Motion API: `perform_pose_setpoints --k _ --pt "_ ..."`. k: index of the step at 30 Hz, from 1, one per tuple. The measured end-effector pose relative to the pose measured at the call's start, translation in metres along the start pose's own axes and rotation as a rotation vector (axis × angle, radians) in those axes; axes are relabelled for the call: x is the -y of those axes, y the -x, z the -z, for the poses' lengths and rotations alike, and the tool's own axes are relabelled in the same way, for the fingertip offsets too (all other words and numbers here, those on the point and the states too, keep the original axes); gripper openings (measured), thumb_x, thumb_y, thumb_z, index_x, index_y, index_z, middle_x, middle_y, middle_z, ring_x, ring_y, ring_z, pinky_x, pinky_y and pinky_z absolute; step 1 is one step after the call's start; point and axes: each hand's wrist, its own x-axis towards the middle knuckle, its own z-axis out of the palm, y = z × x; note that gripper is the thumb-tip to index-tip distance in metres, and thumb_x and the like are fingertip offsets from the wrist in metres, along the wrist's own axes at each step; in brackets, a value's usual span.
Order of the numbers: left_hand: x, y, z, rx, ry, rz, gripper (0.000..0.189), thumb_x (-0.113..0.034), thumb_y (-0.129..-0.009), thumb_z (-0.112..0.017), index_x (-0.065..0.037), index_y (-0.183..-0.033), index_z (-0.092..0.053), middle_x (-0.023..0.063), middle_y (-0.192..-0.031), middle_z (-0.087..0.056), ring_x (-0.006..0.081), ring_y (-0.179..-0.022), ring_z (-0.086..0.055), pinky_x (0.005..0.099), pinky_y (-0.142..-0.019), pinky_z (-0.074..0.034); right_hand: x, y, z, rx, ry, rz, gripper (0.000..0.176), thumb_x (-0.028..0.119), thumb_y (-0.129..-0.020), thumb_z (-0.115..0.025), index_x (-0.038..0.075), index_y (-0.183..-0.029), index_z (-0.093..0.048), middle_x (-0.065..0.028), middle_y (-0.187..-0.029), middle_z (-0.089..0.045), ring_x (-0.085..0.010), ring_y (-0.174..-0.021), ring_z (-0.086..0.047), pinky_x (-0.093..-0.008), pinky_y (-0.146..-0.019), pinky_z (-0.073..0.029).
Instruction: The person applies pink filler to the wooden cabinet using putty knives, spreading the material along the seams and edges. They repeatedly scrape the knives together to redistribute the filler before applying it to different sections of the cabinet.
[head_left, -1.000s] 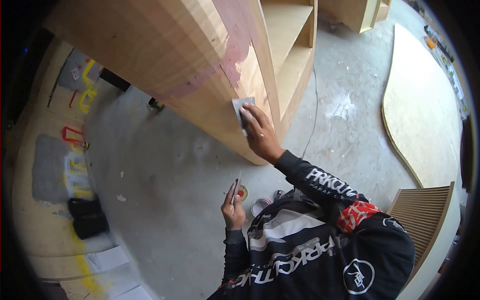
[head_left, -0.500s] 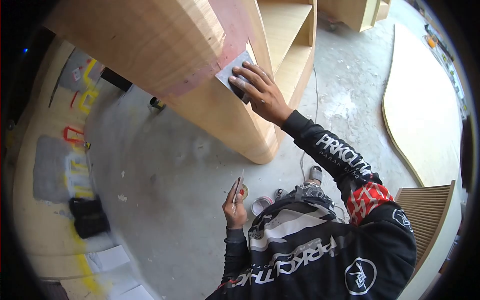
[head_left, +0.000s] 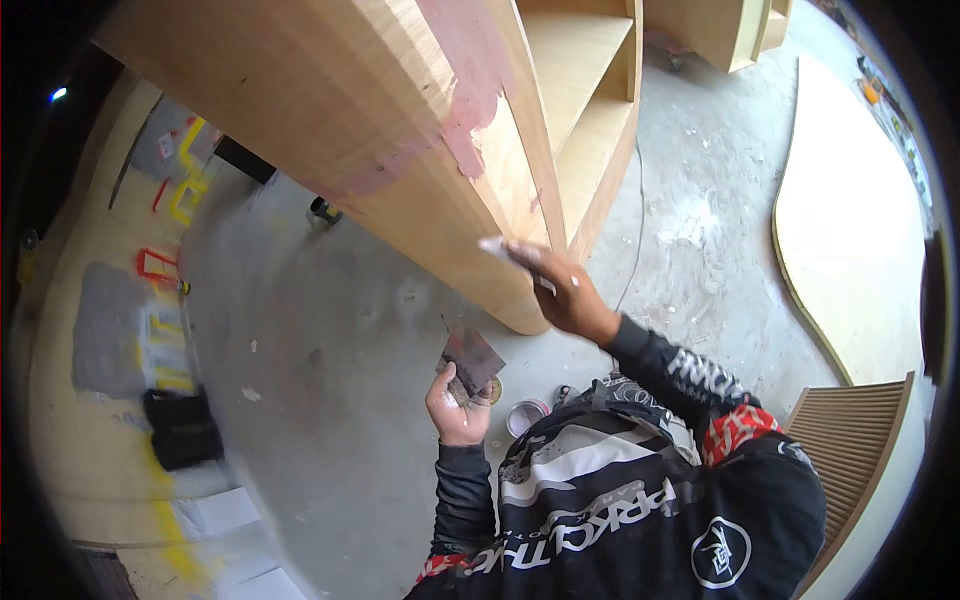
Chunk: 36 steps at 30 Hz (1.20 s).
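A thin, dark, square-cornered sheet (head_left: pixel 476 358) is held in my left hand (head_left: pixel 461 408), thumb on its near side, with pinkish smears on its face. My right hand (head_left: pixel 570 294) is blurred by motion beside the curved lower end of a large plywood piece (head_left: pixel 400 240). Its fingers are closed around a pale, flat scraper-like sheet (head_left: pixel 494 246), seen nearly edge-on. Pink filler (head_left: pixel 465 130) covers a band and an edge strip of the plywood, above my right hand.
An open tub (head_left: pixel 524 416) stands on the grey floor beside my body. A plywood shelf unit (head_left: pixel 590 130) rises at the upper middle. A pale curved panel (head_left: pixel 850 220) and a slatted panel (head_left: pixel 850 440) are at the right. A cable (head_left: pixel 638 230) crosses the floor.
My right hand has moved down and off the filler with its sheet, which has turned edge-on. My left hand has turned its sheet so that the face shows.
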Motion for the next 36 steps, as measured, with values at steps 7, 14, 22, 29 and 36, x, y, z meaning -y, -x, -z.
perform_pose_setpoints --k 7,14,22,29,36 --pt "-0.027 0.001 -0.027 0.288 0.185 0.164 0.042 -0.013 -0.096 -0.046 -0.006 -0.137 -0.046 0.0117 -0.122 -0.064 0.0224 -0.093 -0.069 0.0338 -0.058 -0.056 0.038 0.069 0.018 0.68 0.097 -0.028 0.067 -0.014 -0.075 -0.057 0.012 -0.136 -0.053 -0.0161 -0.135 -0.053 -0.0371 -0.121 -0.053 -0.0458 -0.097 -0.045" --pt "-0.024 0.013 -0.043 0.24 0.065 -0.05 0.047 -0.01 -0.092 -0.05 0.003 -0.137 -0.042 0.0159 -0.132 -0.056 0.0222 -0.117 -0.059 0.034 -0.078 -0.06 -0.005 0.009 0.011 -0.019 0.148 -0.017 0.066 -0.016 -0.075 -0.046 0.01 -0.136 -0.05 -0.0198 -0.138 -0.048 -0.0395 -0.125 -0.048 -0.0462 -0.103 -0.041" --pt "0.005 0.019 -0.027 0.072 0.0 0.039 0.043 -0.015 -0.087 -0.054 -0.002 -0.128 -0.053 0.0113 -0.12 -0.062 0.0222 -0.104 -0.063 0.0332 -0.076 -0.057 -0.047 -0.08 0.002 -0.11 0.441 0.262 0.061 -0.008 -0.078 -0.057 0.012 -0.135 -0.052 -0.0135 -0.142 -0.046 -0.0347 -0.133 -0.043 -0.0459 -0.108 -0.037" --pt "0.009 0.015 -0.003 0.111 0.143 0.078 0.041 -0.014 -0.089 -0.053 -0.002 -0.129 -0.054 0.0115 -0.12 -0.065 0.0219 -0.104 -0.065 0.0329 -0.074 -0.058 -0.031 -0.006 -0.002 0.083 0.186 0.079 0.063 -0.012 -0.078 -0.056 0.012 -0.136 -0.051 -0.0158 -0.138 -0.051 -0.034 -0.131 -0.046 -0.0439 -0.108 -0.038" --pt "-0.011 -0.003 -0.016 0.147 0.101 0.091 0.033 -0.015 -0.091 -0.057 -0.005 -0.122 -0.059 0.0074 -0.111 -0.068 0.0194 -0.095 -0.068 0.0335 -0.067 -0.059 0.046 0.055 0.022 0.473 0.039 -0.018 0.054 -0.007 -0.081 -0.058 0.012 -0.132 -0.056 -0.015 -0.13 -0.058 -0.0354 -0.12 -0.055 -0.0423 -0.1 -0.045"
